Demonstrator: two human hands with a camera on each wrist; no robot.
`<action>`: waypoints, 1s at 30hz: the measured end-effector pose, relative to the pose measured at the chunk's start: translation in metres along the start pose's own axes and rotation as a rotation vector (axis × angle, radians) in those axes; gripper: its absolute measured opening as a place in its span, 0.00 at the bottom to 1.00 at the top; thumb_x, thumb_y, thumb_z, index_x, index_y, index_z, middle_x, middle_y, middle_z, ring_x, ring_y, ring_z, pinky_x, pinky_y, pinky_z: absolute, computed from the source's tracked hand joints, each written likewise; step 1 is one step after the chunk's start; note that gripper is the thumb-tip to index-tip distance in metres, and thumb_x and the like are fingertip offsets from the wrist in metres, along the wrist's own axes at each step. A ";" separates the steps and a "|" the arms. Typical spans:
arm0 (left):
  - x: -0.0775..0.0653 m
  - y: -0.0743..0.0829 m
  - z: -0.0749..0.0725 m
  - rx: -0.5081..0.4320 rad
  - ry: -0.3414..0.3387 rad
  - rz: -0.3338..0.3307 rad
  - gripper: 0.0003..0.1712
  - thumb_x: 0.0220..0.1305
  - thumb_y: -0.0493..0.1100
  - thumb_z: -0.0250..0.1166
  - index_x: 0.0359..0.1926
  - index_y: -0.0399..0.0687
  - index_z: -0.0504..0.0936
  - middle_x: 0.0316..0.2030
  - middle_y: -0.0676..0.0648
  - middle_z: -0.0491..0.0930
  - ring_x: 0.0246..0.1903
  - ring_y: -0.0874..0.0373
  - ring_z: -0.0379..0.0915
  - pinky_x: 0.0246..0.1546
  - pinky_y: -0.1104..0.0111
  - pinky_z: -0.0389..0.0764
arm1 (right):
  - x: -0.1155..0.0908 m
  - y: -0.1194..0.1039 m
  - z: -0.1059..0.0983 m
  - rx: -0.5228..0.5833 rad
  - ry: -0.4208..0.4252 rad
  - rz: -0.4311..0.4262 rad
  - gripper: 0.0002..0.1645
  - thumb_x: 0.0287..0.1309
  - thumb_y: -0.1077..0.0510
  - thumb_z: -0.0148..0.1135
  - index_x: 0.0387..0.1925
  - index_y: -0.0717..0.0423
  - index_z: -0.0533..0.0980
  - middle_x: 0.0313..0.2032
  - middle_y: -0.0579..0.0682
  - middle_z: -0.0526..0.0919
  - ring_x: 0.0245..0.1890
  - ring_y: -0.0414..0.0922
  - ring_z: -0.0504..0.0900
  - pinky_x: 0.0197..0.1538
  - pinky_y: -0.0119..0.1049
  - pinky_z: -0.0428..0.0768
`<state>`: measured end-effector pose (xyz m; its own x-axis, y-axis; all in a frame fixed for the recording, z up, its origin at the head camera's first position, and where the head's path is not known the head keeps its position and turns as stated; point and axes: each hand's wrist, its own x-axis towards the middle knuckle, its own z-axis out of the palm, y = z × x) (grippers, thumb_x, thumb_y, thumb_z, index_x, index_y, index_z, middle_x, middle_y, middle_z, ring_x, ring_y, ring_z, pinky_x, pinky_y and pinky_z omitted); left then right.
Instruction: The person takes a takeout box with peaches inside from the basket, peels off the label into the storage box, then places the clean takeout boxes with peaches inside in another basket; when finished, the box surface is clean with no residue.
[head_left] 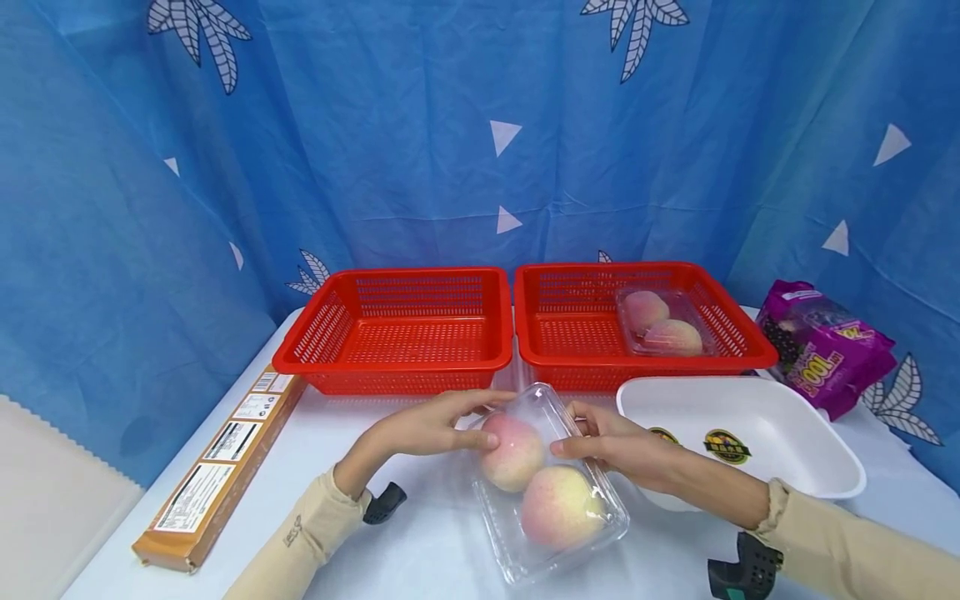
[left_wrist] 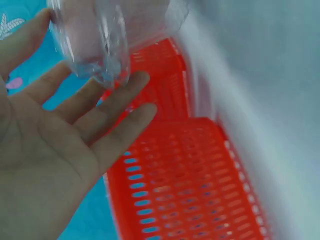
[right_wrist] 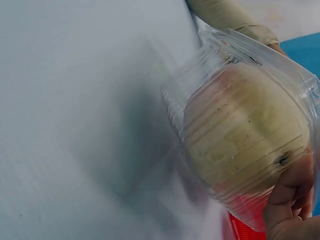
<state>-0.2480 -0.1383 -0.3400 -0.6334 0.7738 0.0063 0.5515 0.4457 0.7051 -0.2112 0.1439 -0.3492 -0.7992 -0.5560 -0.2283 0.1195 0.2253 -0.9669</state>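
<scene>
A clear plastic clamshell box with two pink-and-yellow peaches inside is held tilted above the white table. My left hand pinches its far left corner, thumb on top; in the left wrist view the other fingers extend fairly straight beside the box edge. On the far right side, my right hand grips the edge between thumb and curled fingers. Seen from the right wrist, one peach fills the near end of the box, and a blurred shadow lies on the table below.
Two red baskets stand at the back: the left basket holds nothing visible, the right basket holds another box of peaches. A white tray and a purple bag lie right, a long brown carton left.
</scene>
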 end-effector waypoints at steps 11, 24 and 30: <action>-0.013 0.041 -0.004 0.280 0.242 -0.011 0.34 0.64 0.64 0.57 0.70 0.72 0.61 0.67 0.61 0.63 0.67 0.59 0.58 0.63 0.51 0.66 | -0.019 -0.021 -0.009 0.054 0.066 -0.072 0.22 0.62 0.54 0.59 0.51 0.59 0.62 0.44 0.55 0.72 0.45 0.46 0.73 0.42 0.33 0.80; 0.003 0.053 -0.008 0.276 0.485 0.201 0.30 0.67 0.51 0.60 0.69 0.60 0.66 0.67 0.54 0.63 0.65 0.61 0.59 0.57 0.59 0.74 | -0.034 -0.041 -0.022 0.071 0.182 -0.192 0.17 0.65 0.56 0.55 0.49 0.55 0.61 0.46 0.52 0.71 0.49 0.46 0.73 0.47 0.35 0.81; 0.012 0.047 -0.019 0.196 0.574 0.253 0.34 0.66 0.49 0.61 0.71 0.57 0.62 0.69 0.52 0.60 0.67 0.59 0.56 0.59 0.54 0.73 | -0.031 -0.054 -0.035 0.139 0.218 -0.298 0.15 0.67 0.59 0.53 0.51 0.57 0.63 0.50 0.52 0.71 0.53 0.47 0.72 0.51 0.38 0.80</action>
<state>-0.2404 -0.1168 -0.2935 -0.6301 0.5265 0.5708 0.7759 0.3974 0.4900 -0.2133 0.1774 -0.2853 -0.9155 -0.3942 0.0800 -0.0704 -0.0389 -0.9968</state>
